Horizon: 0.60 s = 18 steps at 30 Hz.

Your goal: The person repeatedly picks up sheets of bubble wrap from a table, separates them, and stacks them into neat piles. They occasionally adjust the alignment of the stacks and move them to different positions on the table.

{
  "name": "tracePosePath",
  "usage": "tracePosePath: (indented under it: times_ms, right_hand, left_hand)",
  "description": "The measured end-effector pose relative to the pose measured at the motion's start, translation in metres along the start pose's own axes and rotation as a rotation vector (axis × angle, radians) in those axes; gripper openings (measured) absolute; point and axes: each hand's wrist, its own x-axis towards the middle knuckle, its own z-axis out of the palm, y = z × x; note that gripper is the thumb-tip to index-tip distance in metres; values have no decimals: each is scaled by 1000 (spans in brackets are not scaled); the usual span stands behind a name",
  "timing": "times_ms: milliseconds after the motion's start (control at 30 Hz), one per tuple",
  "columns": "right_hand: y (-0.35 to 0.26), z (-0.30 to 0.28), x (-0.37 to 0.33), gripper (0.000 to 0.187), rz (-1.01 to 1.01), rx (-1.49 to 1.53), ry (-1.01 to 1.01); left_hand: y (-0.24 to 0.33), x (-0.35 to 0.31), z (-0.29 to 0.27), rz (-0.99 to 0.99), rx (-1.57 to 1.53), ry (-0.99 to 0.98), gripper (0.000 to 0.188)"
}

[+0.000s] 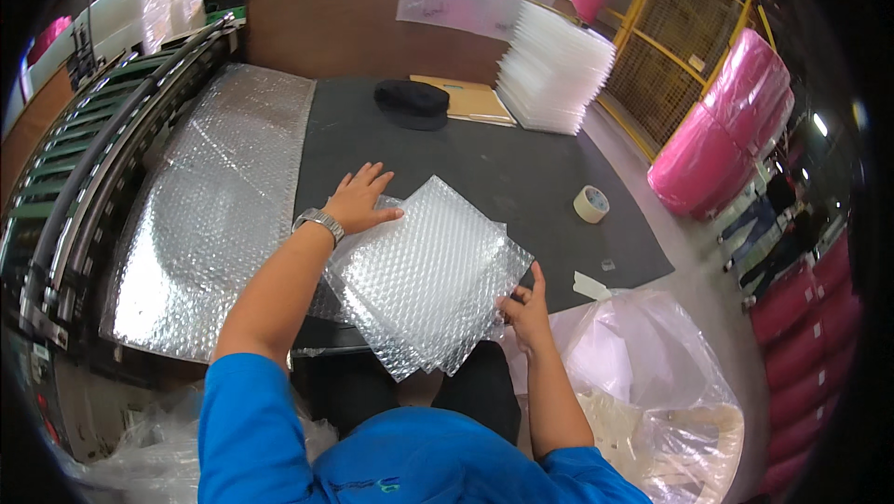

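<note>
Closest in, the right hand (pixel 528 306) pinches the near corner of the bubble-wrap stack (pixel 426 273) at the dark desk's (pixel 521 178) front edge. Left hand (pixel 358 201), fingers spread flat, presses its far-left corner. Beyond: tape roll (pixel 591 203) to the right, black cap (pixel 412 102), then the white sheet pile (pixel 555 69).

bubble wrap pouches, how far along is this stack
Done: a few bubble wrap pouches lie squared in a stack at the table edge. In hand: left hand presses the far corner, right hand pinches the near one. Left: a large bubble wrap sheet lies uncut beside them.
</note>
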Motion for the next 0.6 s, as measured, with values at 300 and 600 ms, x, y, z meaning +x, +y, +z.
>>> tracePosePath:
  times_ms: [300, 600]
  right_hand:
    - [72, -29, -81, 54, 502, 648, -309]
    - [55, 0, -67, 41, 364, 825, -232]
  left_hand:
    - [47, -8, 13, -405, 2, -326, 81]
    - [65, -24, -13, -348, 32, -633, 77]
